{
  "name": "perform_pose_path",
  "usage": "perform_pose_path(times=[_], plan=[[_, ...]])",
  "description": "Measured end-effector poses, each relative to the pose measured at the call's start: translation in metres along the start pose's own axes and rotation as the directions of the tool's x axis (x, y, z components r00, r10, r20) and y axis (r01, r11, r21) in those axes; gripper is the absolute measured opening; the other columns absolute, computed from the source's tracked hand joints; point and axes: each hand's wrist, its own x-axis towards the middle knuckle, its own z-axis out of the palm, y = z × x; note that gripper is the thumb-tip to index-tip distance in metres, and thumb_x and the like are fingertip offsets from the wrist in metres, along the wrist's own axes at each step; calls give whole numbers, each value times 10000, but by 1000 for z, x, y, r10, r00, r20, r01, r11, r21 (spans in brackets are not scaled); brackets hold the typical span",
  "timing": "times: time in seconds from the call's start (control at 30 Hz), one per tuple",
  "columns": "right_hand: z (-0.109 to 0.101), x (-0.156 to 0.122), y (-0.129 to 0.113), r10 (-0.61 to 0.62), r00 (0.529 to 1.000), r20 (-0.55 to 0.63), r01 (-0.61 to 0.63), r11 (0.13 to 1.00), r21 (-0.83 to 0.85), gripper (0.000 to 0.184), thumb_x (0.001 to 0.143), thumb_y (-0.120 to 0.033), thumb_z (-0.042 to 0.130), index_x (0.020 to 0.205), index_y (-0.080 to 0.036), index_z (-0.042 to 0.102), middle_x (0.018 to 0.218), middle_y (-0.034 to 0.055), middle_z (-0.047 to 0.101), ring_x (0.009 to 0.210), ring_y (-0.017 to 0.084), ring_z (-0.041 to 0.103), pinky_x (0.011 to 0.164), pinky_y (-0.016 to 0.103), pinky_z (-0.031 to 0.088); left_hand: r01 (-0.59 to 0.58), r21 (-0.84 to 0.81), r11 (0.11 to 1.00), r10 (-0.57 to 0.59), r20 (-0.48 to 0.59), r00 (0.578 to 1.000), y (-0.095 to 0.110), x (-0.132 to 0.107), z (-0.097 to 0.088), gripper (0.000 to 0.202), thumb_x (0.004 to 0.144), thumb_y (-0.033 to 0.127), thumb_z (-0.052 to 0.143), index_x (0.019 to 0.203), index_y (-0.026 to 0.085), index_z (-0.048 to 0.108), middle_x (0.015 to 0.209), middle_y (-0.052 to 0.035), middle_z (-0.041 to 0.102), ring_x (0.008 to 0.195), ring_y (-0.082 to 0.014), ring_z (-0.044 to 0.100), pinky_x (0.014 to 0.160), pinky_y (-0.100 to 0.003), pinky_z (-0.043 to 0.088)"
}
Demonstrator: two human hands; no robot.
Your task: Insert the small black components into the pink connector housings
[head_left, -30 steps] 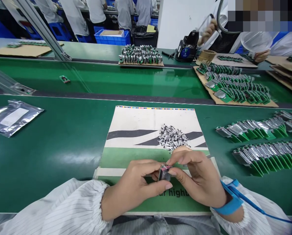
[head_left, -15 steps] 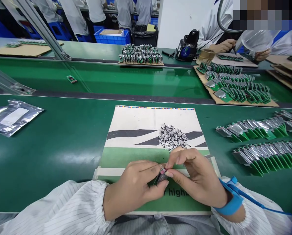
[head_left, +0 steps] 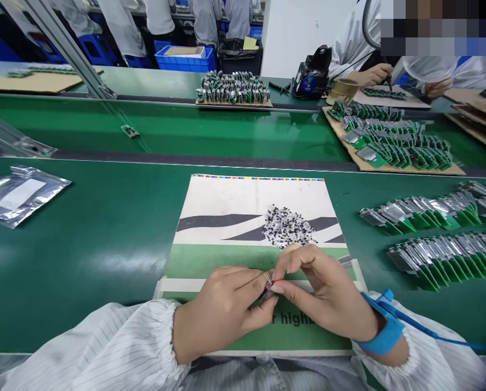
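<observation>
Over the lower part of the printed board, my left hand (head_left: 220, 307) is closed on a small circuit board (head_left: 267, 294), mostly hidden by the fingers. Thumb and forefinger of my right hand (head_left: 318, 288) pinch at its upper end, beside a reddish spot. Thin metal legs (head_left: 267, 278) of a small electronic component stick up there between the two hands. Its body is covered by fingertips. Just beyond my right hand lies a pile of small black-headed components with silvery legs (head_left: 288, 227). A blue wrist strap (head_left: 383, 326) circles my right wrist.
Rows of circuit boards (head_left: 446, 260) stand at the right. Across the green belt (head_left: 165, 130), which carries a single board (head_left: 129, 131), are board-laden cardboard sheets (head_left: 336, 136). A silvery bag (head_left: 23, 193) lies left. A co-worker's hand (head_left: 375, 75) works at the far right.
The single board on the belt has moved a little to the right. Both hands keep their grip, and the circuit board between them has tipped slightly and shows less.
</observation>
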Motion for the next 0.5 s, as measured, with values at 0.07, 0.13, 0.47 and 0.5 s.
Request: perform_pose_path(times=[0.07, 0.13, 0.47, 0.5], plan=[[-3, 0, 1, -3, 1000, 1, 3, 1000, 1, 191, 900, -147, 580, 963, -263, 443, 881, 15, 594, 795, 151, 615, 665, 297, 561, 11, -50, 999, -11, 2, 1000, -1, 1, 1, 102, 864, 129, 559, 955, 134, 603, 724, -38, 688, 587, -154, 614, 543, -272, 509], [-5, 1, 1, -12, 1000, 0, 12, 1000, 19, 204, 892, -150, 593, 979, -266, 449, 905, 20, 599, 821, 155, 620, 686, 301, 566, 16, -79, 997, -16, -8, 1000, -2, 1, 2, 106, 859, 127, 568, 955, 139, 610, 754, -44, 703, 610, -156, 630, 568, -274, 521], [-5, 4, 0, -91, 996, 1, 91, 995, -30, 249, 849, -191, 664, 972, -263, 460, 906, 30, 617, 828, 169, 609, 700, 319, 548, 5, -90, 996, -8, -40, 999, -3, 2, -1, 136, 871, 131, 565, 990, 165, 620, 813, -40, 742, 711, -174, 694, 635, -304, 534], [-4, 3, 0, -92, 996, -4, 92, 995, -31, 251, 848, -174, 658, 971, -263, 458, 903, 28, 615, 825, 166, 604, 703, 320, 543, 4, -90, 996, -8, -37, 999, -4, 2, -1, 141, 867, 122, 569, 992, 167, 618, 817, -38, 743, 721, -175, 695, 640, -306, 533]])
